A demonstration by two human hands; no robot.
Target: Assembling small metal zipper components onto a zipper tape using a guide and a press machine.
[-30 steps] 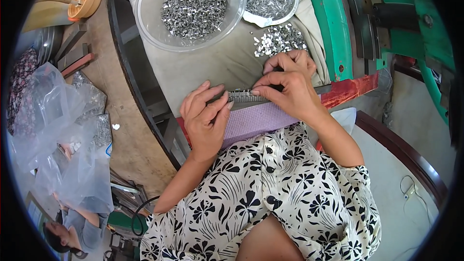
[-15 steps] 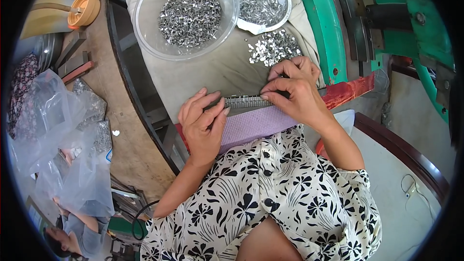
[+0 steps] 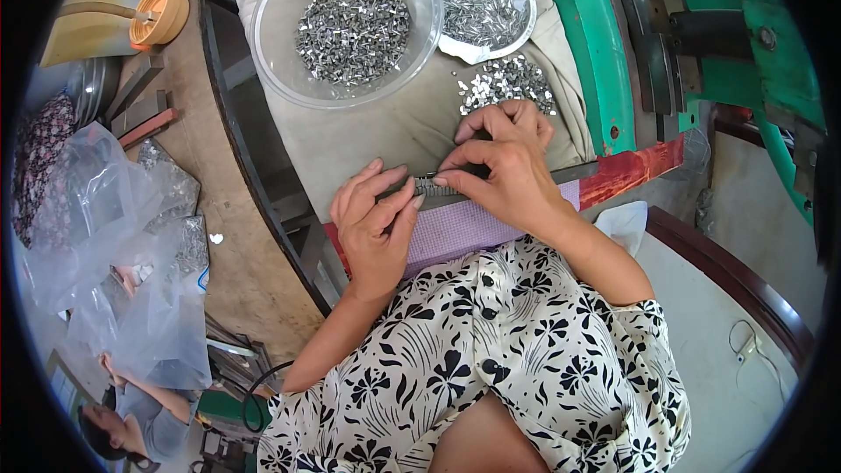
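Hands barely shifted, left hand (image 3: 377,223) flat on metal strip (image 3: 438,186), right hand (image 3: 504,162) pinching it.

Bright daylight falls on a table (image 3: 394,136) draped in beige cloth, with a green machine (image 3: 596,44) standing at its right edge. Left of it lies a dusty concrete floor (image 3: 245,271) strewn with clear plastic bags (image 3: 114,245), and another person (image 3: 131,420) crouches at the lower left.

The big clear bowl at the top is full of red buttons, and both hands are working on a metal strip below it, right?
Not quite. The head view shows the big clear bowl holds small silvery metal pieces, not red buttons. The rest is right: the left hand and the right hand are both on the metal strip below it.
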